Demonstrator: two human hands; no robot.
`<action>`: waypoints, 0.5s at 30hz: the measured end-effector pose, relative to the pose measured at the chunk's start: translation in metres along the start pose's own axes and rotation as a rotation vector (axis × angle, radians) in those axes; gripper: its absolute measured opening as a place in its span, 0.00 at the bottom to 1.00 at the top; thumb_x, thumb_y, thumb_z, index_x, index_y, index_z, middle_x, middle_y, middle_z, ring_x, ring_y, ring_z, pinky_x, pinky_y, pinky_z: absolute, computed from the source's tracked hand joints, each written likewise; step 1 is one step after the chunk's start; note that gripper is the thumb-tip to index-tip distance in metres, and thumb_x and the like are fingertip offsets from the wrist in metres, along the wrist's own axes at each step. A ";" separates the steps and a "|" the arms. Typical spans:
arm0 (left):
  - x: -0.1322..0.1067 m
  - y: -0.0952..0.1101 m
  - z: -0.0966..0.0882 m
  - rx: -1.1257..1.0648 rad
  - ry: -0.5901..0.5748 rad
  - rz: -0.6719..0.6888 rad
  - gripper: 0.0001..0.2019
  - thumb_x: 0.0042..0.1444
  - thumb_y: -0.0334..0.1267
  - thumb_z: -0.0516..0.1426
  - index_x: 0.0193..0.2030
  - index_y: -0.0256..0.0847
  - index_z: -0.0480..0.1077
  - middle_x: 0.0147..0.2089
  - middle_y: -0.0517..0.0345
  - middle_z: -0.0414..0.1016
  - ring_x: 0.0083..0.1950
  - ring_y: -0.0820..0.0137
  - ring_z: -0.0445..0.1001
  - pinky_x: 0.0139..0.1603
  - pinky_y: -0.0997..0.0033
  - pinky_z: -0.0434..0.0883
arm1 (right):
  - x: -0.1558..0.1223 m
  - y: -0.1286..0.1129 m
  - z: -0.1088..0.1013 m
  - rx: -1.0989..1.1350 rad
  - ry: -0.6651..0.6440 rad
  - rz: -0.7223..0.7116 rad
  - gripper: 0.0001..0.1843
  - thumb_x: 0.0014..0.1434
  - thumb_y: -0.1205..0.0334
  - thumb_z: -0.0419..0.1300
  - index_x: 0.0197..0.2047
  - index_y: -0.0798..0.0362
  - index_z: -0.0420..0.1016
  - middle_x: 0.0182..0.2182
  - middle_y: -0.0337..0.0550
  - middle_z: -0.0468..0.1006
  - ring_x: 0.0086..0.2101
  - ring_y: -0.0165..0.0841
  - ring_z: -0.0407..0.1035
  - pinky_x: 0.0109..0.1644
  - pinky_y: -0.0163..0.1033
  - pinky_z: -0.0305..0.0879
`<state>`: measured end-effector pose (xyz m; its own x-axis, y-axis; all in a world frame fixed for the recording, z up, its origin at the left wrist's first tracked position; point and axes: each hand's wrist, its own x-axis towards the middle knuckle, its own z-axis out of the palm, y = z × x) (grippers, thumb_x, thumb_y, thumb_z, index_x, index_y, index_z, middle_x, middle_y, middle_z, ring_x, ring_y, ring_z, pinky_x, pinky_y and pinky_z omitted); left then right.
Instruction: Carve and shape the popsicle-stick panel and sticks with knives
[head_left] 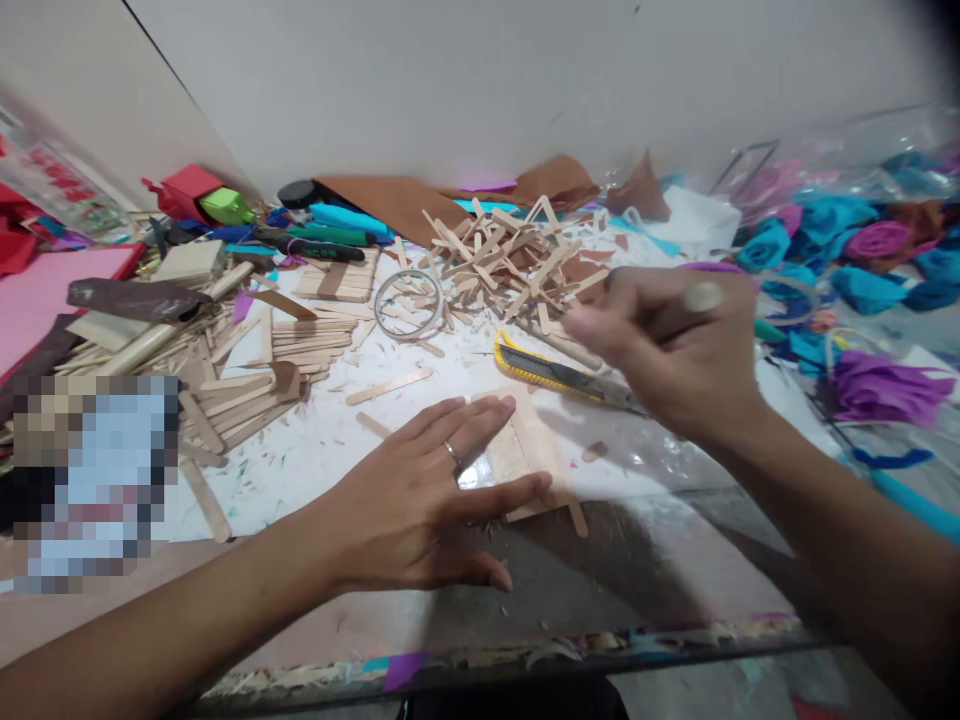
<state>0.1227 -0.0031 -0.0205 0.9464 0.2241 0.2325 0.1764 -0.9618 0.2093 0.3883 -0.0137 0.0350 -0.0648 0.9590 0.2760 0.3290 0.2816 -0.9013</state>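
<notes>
My left hand (pixel 450 470), with a ring on one finger, lies palm down with fingers apart on a small flat panel of craft sticks (pixel 529 445). One loose stick end (pixel 577 520) pokes out at the panel's near edge. My right hand (pixel 675 345) is raised to the right of the panel, its fingers curled closed. A pale rounded spot shows at its knuckles; what the fingers hold, if anything, is hidden. Below and left of that hand, a yellow and grey box cutter (pixel 555 372) lies on the white paper, its tip pointing left.
A heap of craft sticks (pixel 517 255) lies at the back, with a roll of clear tape (pixel 409 303) beside it. Stacked sticks (pixel 311 345) and a glue gun (pixel 322 245) are at left. Crepe paper flowers (pixel 847 240) fill the right side. The table's front edge (pixel 525 655) is frayed.
</notes>
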 end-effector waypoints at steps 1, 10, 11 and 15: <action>0.000 0.000 0.000 0.001 -0.003 0.005 0.38 0.64 0.68 0.55 0.75 0.54 0.63 0.79 0.31 0.53 0.79 0.37 0.57 0.71 0.30 0.64 | 0.003 0.006 -0.002 -0.185 0.045 -0.079 0.25 0.62 0.45 0.70 0.24 0.48 0.63 0.20 0.35 0.60 0.24 0.32 0.51 0.32 0.43 0.47; -0.003 -0.001 -0.001 -0.013 0.013 -0.028 0.38 0.62 0.67 0.60 0.73 0.52 0.66 0.81 0.33 0.52 0.78 0.38 0.59 0.73 0.32 0.62 | 0.013 0.039 -0.006 -0.909 -0.369 -0.167 0.16 0.69 0.50 0.62 0.48 0.55 0.82 0.42 0.53 0.82 0.42 0.47 0.74 0.42 0.46 0.61; -0.004 -0.001 -0.001 -0.014 0.017 -0.028 0.38 0.62 0.67 0.60 0.73 0.51 0.66 0.81 0.32 0.52 0.78 0.38 0.59 0.73 0.32 0.62 | 0.013 0.038 -0.006 -0.916 -0.385 -0.158 0.16 0.70 0.51 0.61 0.47 0.55 0.82 0.42 0.53 0.82 0.42 0.48 0.75 0.42 0.46 0.61; -0.004 -0.002 -0.001 -0.014 0.008 -0.021 0.38 0.63 0.67 0.59 0.75 0.51 0.65 0.80 0.31 0.52 0.79 0.38 0.58 0.73 0.31 0.63 | 0.013 0.036 -0.007 -0.919 -0.399 -0.148 0.14 0.70 0.54 0.60 0.47 0.54 0.82 0.44 0.54 0.83 0.45 0.49 0.75 0.41 0.46 0.60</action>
<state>0.1182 -0.0017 -0.0208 0.9404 0.2456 0.2350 0.1925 -0.9546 0.2275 0.4060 0.0085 0.0089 -0.4189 0.9044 0.0807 0.8788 0.4262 -0.2146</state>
